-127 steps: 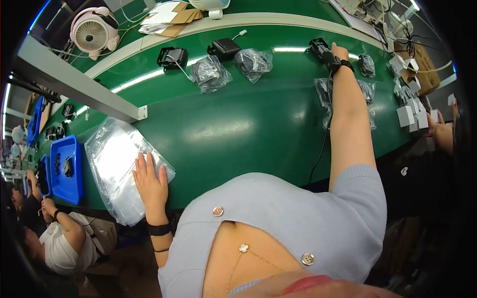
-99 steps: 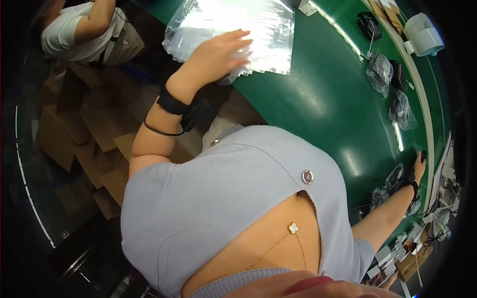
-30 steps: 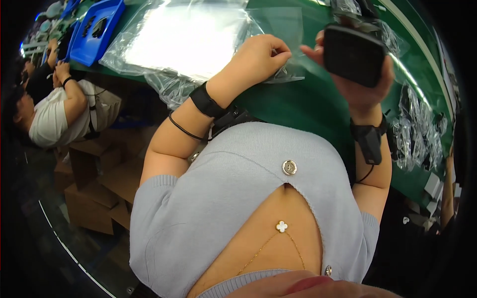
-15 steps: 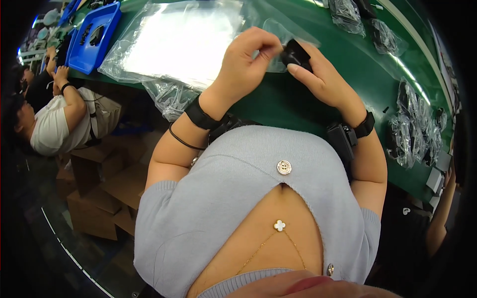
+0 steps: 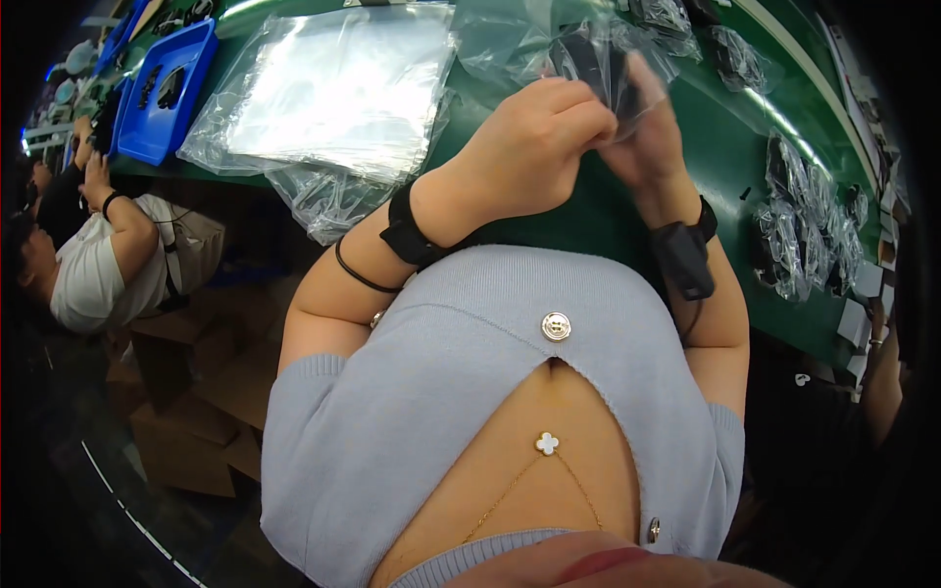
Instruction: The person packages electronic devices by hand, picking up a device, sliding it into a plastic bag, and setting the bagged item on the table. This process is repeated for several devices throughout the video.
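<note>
Device point(image 5: 580, 54) into bag point(image 5: 620, 80) | axis unclear | left hand point(image 5: 534, 147) pinching bag | right hand point(image 5: 647, 137) grip unclear

Can read no words, numbers or labels anywhere; can make out only a small white mark point(image 5: 803, 379) on black cloth point(image 5: 784, 416), lower right, too small to decipher

Blue tray and cardboard boxes around a green counter
On the far left of the counter point(image 5: 723, 162), the blue tray point(image 5: 176, 123) holds small black parts point(image 5: 171, 87); a person in a white shirt point(image 5: 96, 269) is nearby. Cardboard boxes point(image 5: 186, 441) lie below, white boxes point(image 5: 855, 321) at the right edge.
</note>
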Action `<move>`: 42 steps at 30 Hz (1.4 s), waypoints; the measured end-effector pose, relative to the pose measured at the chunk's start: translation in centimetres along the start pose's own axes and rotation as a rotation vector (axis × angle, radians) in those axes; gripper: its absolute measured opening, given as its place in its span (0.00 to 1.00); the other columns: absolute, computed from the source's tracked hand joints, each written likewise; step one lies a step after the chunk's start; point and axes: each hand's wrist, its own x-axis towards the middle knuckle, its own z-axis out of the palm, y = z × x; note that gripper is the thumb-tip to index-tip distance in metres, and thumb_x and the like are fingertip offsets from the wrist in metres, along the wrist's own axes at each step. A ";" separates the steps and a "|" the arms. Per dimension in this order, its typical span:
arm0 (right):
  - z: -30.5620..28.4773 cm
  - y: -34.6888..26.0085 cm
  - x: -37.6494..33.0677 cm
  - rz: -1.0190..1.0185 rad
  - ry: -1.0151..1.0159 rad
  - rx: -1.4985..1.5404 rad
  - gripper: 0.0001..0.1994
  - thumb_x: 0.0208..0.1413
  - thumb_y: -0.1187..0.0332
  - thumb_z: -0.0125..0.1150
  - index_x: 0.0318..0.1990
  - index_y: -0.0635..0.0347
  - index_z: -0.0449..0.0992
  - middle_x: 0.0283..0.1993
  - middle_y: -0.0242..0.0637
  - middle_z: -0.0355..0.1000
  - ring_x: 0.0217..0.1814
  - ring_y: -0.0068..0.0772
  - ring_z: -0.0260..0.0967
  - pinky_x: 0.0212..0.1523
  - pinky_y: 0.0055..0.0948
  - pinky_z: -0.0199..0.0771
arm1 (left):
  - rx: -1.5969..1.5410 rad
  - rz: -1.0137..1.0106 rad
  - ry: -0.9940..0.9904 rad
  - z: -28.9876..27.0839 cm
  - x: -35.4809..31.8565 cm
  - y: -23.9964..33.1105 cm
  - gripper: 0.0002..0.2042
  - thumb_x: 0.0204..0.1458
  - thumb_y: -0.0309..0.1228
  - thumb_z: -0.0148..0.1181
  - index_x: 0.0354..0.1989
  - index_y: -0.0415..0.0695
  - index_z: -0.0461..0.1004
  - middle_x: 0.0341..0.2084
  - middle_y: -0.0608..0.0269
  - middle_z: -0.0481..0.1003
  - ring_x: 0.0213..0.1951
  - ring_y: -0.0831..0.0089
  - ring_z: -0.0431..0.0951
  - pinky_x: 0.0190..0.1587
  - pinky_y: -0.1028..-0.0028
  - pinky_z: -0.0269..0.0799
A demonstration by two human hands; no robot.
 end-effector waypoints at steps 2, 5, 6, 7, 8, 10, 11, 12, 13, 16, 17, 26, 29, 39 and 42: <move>-0.3 -0.2 -0.1 -0.066 -0.007 -0.213 0.20 0.57 0.61 0.52 0.52 0.66 0.65 0.48 0.39 0.69 0.48 0.29 0.68 0.44 0.25 0.71 | -0.007 0.072 0.021 0.3 1.0 0.4 0.09 0.36 0.16 0.53 0.28 0.41 0.70 0.26 0.58 0.69 0.31 0.56 0.70 0.34 0.66 0.67; -0.5 -1.7 -0.4 -0.225 -0.052 -0.927 0.21 0.56 0.63 0.54 0.51 0.70 0.65 0.49 0.39 0.68 0.45 0.28 0.67 0.41 0.26 0.70 | -0.047 0.099 0.055 0.7 1.2 0.7 0.10 0.37 0.14 0.52 0.29 0.40 0.69 0.25 0.57 0.68 0.30 0.58 0.69 0.33 0.69 0.66; -0.5 -1.7 -0.5 -0.227 -0.048 -0.927 0.21 0.56 0.63 0.54 0.51 0.70 0.65 0.49 0.39 0.68 0.45 0.28 0.67 0.41 0.26 0.70 | -0.082 0.090 0.078 0.8 1.1 0.8 0.10 0.37 0.12 0.51 0.29 0.39 0.69 0.25 0.57 0.68 0.28 0.60 0.69 0.32 0.71 0.66; -0.3 -1.6 -0.5 -0.237 -0.016 -0.899 0.22 0.55 0.63 0.55 0.52 0.70 0.64 0.50 0.41 0.68 0.45 0.32 0.68 0.41 0.27 0.71 | -0.117 0.080 0.101 0.9 1.1 0.8 0.11 0.37 0.10 0.50 0.29 0.38 0.68 0.24 0.57 0.67 0.26 0.63 0.69 0.30 0.74 0.65; -0.2 -1.5 -0.5 -0.247 0.016 -0.870 0.24 0.54 0.62 0.57 0.53 0.71 0.63 0.50 0.43 0.67 0.44 0.35 0.68 0.41 0.28 0.71 | -0.118 0.081 0.099 0.8 1.0 0.8 0.11 0.37 0.10 0.50 0.29 0.38 0.68 0.24 0.57 0.67 0.26 0.63 0.69 0.30 0.74 0.65; -0.2 -1.2 -0.6 -0.256 0.049 -0.842 0.25 0.53 0.62 0.58 0.53 0.71 0.63 0.51 0.45 0.67 0.44 0.38 0.69 0.41 0.29 0.71 | -0.202 -0.003 0.278 0.2 0.5 0.8 0.12 0.36 0.10 0.49 0.29 0.38 0.69 0.24 0.57 0.67 0.26 0.64 0.69 0.30 0.75 0.65; -0.4 -1.0 -0.8 -0.212 0.026 -0.615 0.26 0.52 0.64 0.58 0.56 0.68 0.61 0.53 0.44 0.66 0.48 0.38 0.67 0.45 0.29 0.69 | -0.244 -0.046 0.369 0.0 0.3 0.7 0.12 0.35 0.10 0.49 0.30 0.38 0.69 0.24 0.57 0.67 0.25 0.64 0.68 0.30 0.75 0.65; -0.7 -0.7 -0.9 -0.167 0.002 -0.387 0.27 0.51 0.66 0.58 0.58 0.66 0.59 0.55 0.43 0.64 0.52 0.37 0.65 0.50 0.29 0.66 | -0.245 -0.046 0.368 -0.1 0.1 0.6 0.12 0.35 0.10 0.49 0.30 0.38 0.69 0.24 0.57 0.67 0.25 0.64 0.68 0.30 0.75 0.65; -0.9 -0.4 -0.9 -0.121 -0.022 -0.159 0.29 0.50 0.68 0.58 0.60 0.63 0.57 0.57 0.43 0.63 0.56 0.37 0.63 0.55 0.29 0.63 | -0.248 -0.046 0.379 -0.1 -0.1 0.3 0.12 0.36 0.10 0.50 0.30 0.38 0.69 0.24 0.57 0.68 0.26 0.64 0.69 0.30 0.75 0.66; -1.5 0.8 -0.3 -0.568 -0.113 -1.131 0.29 0.51 0.65 0.58 0.60 0.63 0.58 0.59 0.48 0.61 0.57 0.45 0.61 0.56 0.32 0.62 | -0.250 -0.056 0.396 0.0 -0.5 0.4 0.11 0.38 0.11 0.51 0.30 0.39 0.69 0.23 0.56 0.68 0.26 0.63 0.69 0.30 0.74 0.66; -1.7 1.1 -0.3 -0.786 -0.154 -1.625 0.29 0.52 0.63 0.58 0.60 0.63 0.58 0.60 0.51 0.60 0.57 0.50 0.60 0.57 0.33 0.62 | -0.207 0.017 0.309 0.4 0.0 0.9 0.10 0.39 0.12 0.52 0.31 0.39 0.69 0.23 0.56 0.68 0.26 0.62 0.70 0.30 0.73 0.66; 0.3 1.2 0.0 -0.373 0.343 -1.978 0.31 0.50 0.60 0.61 0.57 0.69 0.60 0.52 0.54 0.66 0.45 0.50 0.67 0.43 0.35 0.72 | -0.284 -0.006 -0.116 3.9 -0.3 1.6 0.06 0.42 0.20 0.56 0.30 0.39 0.71 0.25 0.53 0.71 0.30 0.56 0.72 0.33 0.66 0.67; -3.6 0.9 0.4 -0.798 -0.008 -2.108 0.32 0.49 0.60 0.62 0.60 0.64 0.60 0.57 0.53 0.62 0.55 0.55 0.61 0.55 0.39 0.62 | -0.134 -0.114 0.224 2.4 0.6 -0.5 0.05 0.42 0.24 0.58 0.29 0.40 0.72 0.25 0.53 0.72 0.33 0.54 0.73 0.35 0.65 0.68; -5.8 -0.4 2.1 -0.658 0.266 -1.927 0.33 0.47 0.58 0.65 0.60 0.59 0.61 0.54 0.53 0.64 0.54 0.53 0.63 0.55 0.38 0.63 | 0.298 -0.677 0.112 0.7 1.0 -11.1 0.08 0.48 0.32 0.59 0.26 0.39 0.74 0.20 0.57 0.74 0.26 0.59 0.74 0.31 0.66 0.70; -6.6 -1.6 4.0 -0.497 0.389 -1.927 0.32 0.48 0.60 0.64 0.61 0.57 0.61 0.53 0.52 0.65 0.54 0.52 0.63 0.56 0.37 0.62 | 0.200 -0.657 0.128 0.6 0.9 -10.4 0.10 0.48 0.34 0.59 0.26 0.38 0.74 0.17 0.60 0.74 0.22 0.64 0.74 0.29 0.68 0.70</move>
